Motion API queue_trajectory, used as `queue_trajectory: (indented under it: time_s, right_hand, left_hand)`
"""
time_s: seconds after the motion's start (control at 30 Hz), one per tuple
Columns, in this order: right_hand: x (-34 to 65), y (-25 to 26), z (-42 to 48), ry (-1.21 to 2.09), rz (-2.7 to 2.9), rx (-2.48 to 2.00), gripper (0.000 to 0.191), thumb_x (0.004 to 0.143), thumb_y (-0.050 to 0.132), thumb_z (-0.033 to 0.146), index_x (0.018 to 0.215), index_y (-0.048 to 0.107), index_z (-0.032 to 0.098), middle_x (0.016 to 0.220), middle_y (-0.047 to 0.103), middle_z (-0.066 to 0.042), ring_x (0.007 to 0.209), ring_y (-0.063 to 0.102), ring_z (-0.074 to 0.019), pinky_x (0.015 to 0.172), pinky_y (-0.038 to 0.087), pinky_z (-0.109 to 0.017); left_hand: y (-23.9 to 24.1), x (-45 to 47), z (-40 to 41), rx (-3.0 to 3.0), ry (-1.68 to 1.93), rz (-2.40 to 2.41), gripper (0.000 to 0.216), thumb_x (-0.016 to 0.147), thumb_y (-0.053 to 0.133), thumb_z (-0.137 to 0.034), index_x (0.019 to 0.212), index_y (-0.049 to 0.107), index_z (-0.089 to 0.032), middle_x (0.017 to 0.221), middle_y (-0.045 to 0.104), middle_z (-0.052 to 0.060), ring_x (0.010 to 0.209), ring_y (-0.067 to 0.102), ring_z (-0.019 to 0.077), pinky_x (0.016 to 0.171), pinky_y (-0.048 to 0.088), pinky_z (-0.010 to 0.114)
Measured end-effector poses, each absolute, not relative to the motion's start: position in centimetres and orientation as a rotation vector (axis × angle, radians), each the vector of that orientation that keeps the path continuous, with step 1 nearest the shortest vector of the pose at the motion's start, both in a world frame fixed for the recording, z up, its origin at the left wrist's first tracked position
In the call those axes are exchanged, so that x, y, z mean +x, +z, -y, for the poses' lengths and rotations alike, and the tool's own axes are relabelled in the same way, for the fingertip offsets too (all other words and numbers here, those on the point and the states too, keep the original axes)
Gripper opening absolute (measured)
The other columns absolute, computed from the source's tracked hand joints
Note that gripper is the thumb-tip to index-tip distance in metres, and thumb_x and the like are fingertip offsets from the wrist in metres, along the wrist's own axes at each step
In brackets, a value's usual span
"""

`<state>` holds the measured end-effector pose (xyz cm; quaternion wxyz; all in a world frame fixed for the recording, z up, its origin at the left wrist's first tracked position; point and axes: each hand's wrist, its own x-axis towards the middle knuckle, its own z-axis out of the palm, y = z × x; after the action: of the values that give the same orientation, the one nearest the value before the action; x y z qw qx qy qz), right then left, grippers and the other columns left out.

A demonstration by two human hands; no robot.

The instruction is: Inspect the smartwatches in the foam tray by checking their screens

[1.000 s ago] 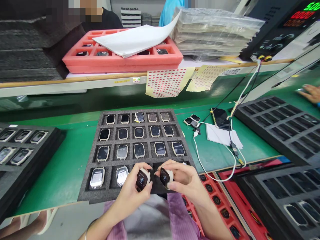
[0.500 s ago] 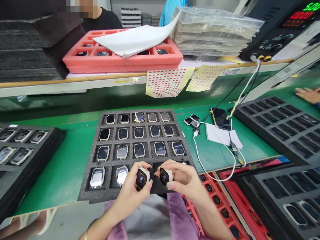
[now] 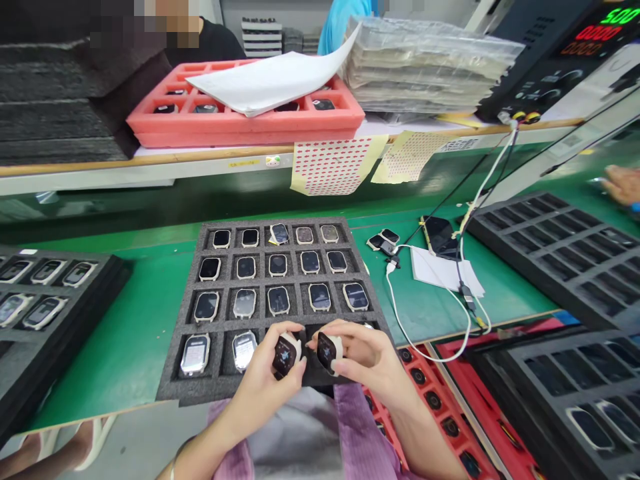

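My left hand [image 3: 273, 370] grips a smartwatch body [image 3: 286, 355] between thumb and fingers, its dark screen lit with small pale marks. A matching smartwatch body [image 3: 327, 352] is pinched in my right hand [image 3: 367, 357], its lit screen turned to the left. Both are held apart, side by side, over the front row of a dark grey foam tray [image 3: 183, 293]. Several strapless watch bodies with light frames, such as one at the front left [image 3: 195, 355], rest in the tray's compartments. My hands hide some front compartments.
More foam trays stand at the left [image 3: 95, 280] and right [image 3: 550, 247]. Cables [image 3: 467, 337], a phone [image 3: 443, 235] and white paper [image 3: 447, 272] lie right of the middle tray. A pink foam tray [image 3: 245, 130] sits on the shelf. Another person's hand [image 3: 623, 185] is at far right.
Both watches are turned slightly, and their screens show a little more. The other person's hand at far right has shifted. The trays stay in place.
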<state>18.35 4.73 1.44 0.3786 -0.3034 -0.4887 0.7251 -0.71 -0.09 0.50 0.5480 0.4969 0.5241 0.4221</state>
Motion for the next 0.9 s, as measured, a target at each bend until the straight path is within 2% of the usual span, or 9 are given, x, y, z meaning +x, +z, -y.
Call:
queue_trajectory:
  time_s: [0.13,0.23,0.37,0.6,0.7,0.9]
  right_hand:
    - [18.50,1.39,-4.78,1.831,1.236,-0.885,0.039,0.084,0.068,0.023,0.121,0.059,0.022,0.119,0.066,-0.011,0.108,0.063,-0.0253,0.096,0.049,-0.042]
    - [18.47,1.34,-4.85,1.836,1.191,-0.911,0.042,0.087,0.063,0.025,0.128,0.055,0.024,0.127,0.061,-0.011,0.115,0.059,-0.0256,0.103,0.042,-0.045]
    - [18.40,1.07,-4.83,1.883,1.108,-0.914,0.045,0.088,0.062,0.029,0.131,0.053,0.026,0.130,0.059,-0.011,0.118,0.056,-0.0285,0.099,0.045,-0.048]
    - [18.52,0.53,-4.60,1.812,1.155,-0.977,0.044,0.086,0.064,0.029,0.129,0.056,0.024,0.126,0.062,-0.010,0.115,0.058,-0.0297,0.103,0.041,-0.051]
    - [18.53,0.42,-4.45,1.762,1.169,-1.007,0.041,0.087,0.063,0.029,0.127,0.058,0.024,0.125,0.063,-0.010,0.117,0.057,-0.0296,0.102,0.042,-0.049]
    - [18.31,0.56,-4.27,1.766,1.149,-0.995,0.037,0.088,0.062,0.028,0.125,0.058,0.026,0.122,0.065,-0.009,0.108,0.063,-0.0270,0.098,0.047,-0.044]
  left_hand:
    - [0.72,-0.69,0.00,0.995,1.037,-1.047,0.044,0.086,0.055,-0.026,0.128,0.041,-0.025,0.095,0.052,0.003,0.075,0.056,0.0169,0.061,0.049,0.026]
    - [0.98,-0.86,-0.19,0.897,1.051,-0.920,0.040,0.093,0.042,-0.032,0.132,0.038,-0.024,0.101,0.055,0.006,0.077,0.058,0.0183,0.064,0.052,0.031]
    - [1.19,-1.09,-0.40,0.852,1.040,-0.885,0.039,0.094,0.039,-0.032,0.132,0.041,-0.022,0.112,0.056,0.010,0.083,0.061,0.0212,0.071,0.054,0.036]
    - [1.13,-1.01,-0.50,0.847,1.027,-0.868,0.035,0.094,0.039,-0.027,0.129,0.043,-0.023,0.110,0.056,0.009,0.090,0.060,0.0221,0.074,0.054,0.036]
    - [1.20,-0.94,-0.54,0.845,1.020,-0.868,0.035,0.095,0.038,-0.027,0.129,0.043,-0.023,0.111,0.056,0.009,0.090,0.060,0.0223,0.074,0.054,0.036]
    - [1.36,-1.01,-0.49,0.862,1.016,-0.867,0.033,0.095,0.039,-0.029,0.127,0.045,-0.024,0.109,0.058,0.008,0.090,0.060,0.0225,0.074,0.054,0.035]
